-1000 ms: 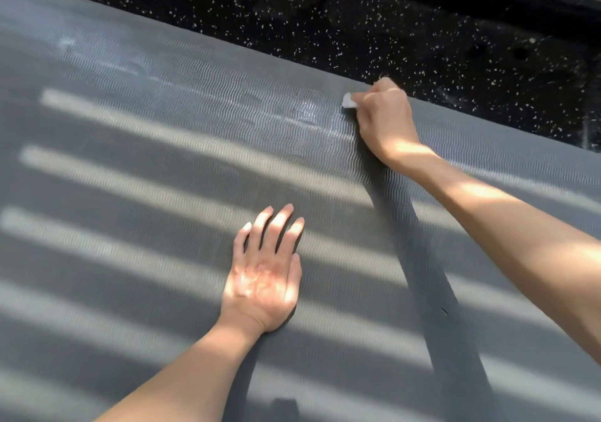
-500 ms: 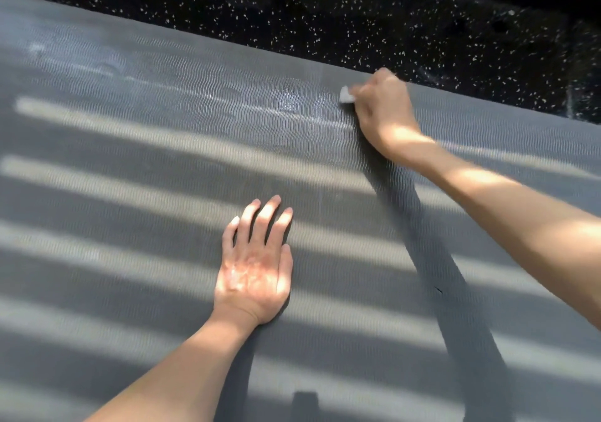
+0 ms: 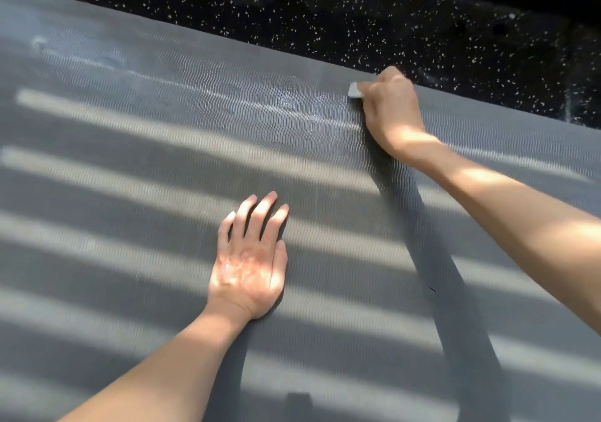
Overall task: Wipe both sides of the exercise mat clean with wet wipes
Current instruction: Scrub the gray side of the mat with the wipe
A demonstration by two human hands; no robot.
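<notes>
Right hand [image 3: 392,109] is gripping the wet wipe [image 3: 354,90] at the far edge of the exercise mat [image 3: 130,161]; left hand [image 3: 250,259] is pressing flat-palmed mid-mat; the mat, lying spread out, is looking soft, light and grippy, so probably lifting best by an edge.

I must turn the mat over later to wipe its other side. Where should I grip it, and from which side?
Probably the far edge, from the floor side: the mat lies flat, so only its thin edge lets fingers slip under.
</notes>
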